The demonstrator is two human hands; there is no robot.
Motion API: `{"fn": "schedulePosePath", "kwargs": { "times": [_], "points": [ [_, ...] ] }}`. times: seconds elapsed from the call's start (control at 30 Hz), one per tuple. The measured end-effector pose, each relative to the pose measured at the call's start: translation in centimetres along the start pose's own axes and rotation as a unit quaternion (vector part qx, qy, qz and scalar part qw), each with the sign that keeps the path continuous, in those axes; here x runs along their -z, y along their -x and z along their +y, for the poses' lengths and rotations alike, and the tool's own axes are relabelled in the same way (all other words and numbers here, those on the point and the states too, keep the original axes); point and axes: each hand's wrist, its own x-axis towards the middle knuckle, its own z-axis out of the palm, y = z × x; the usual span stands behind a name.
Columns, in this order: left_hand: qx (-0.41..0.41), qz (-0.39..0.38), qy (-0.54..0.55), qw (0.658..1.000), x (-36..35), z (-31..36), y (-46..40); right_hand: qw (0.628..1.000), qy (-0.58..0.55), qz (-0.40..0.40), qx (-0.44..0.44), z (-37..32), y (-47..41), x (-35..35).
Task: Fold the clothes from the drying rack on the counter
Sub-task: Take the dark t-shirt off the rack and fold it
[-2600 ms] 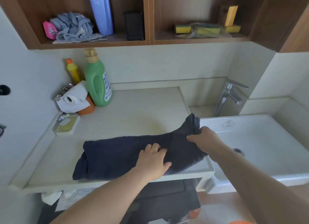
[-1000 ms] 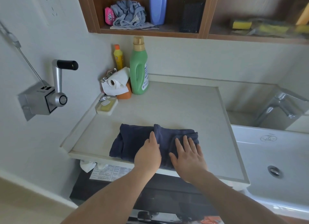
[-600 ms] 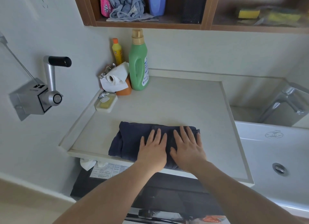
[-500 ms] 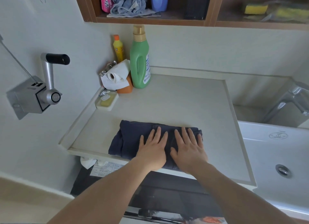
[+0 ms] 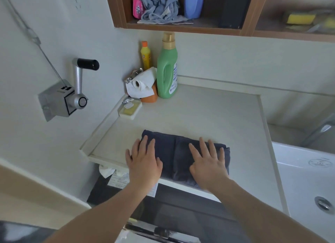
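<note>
Navy garment (image 5: 174, 152), folded into a compact rectangle, sits at the front edge of the beige counter (image 5: 208, 116), its near side slightly overhanging the lip. Both hands lie flat on it, fingers straight and spread: left hand (image 5: 143, 163) on the left end, right hand (image 5: 208, 164) on the right end, bare cloth between them. Nothing pinched or gripped. Reads as a smoothing press, palms apart to flatten the whole bundle and set the creases so it doesn't spring open

Placement near the edge probably just keeps it in easy reach. Back-left corner is taken by a green detergent bottle (image 5: 166, 68), yellow bottle (image 5: 146, 55), toilet roll (image 5: 141, 83) and soap dish (image 5: 129, 110), well apart from the fold. White sink (image 5: 304, 179) to the right, wall crank (image 5: 72, 90) to the left

Judgement: this item looks about done. Drying rack not in view, so can't tell how many clothes remain
</note>
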Motion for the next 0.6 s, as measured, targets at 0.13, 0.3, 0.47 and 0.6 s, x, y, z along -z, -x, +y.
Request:
{"fn": "schedulePosePath", "kwargs": {
  "times": [0.13,0.3,0.47,0.6],
  "points": [
    [0.189,-0.136,0.052,0.971,1.7,-3.3,-0.9,0.998,-0.009,-0.02,0.06,-3.1,-0.3,0.6],
    [0.265,-0.198,0.217,0.918,2.5,-3.7,-2.2,0.996,0.019,-0.086,0.03,-4.8,-0.7,0.2],
    [0.236,-0.213,0.234,0.919,2.7,-3.7,-2.3,0.993,0.008,-0.109,-0.046,-6.2,-1.1,0.8],
    [0.217,-0.214,0.235,0.923,2.9,-4.1,-2.1,0.993,0.006,-0.092,-0.073,-6.8,-0.8,0.7]
  ]
}}
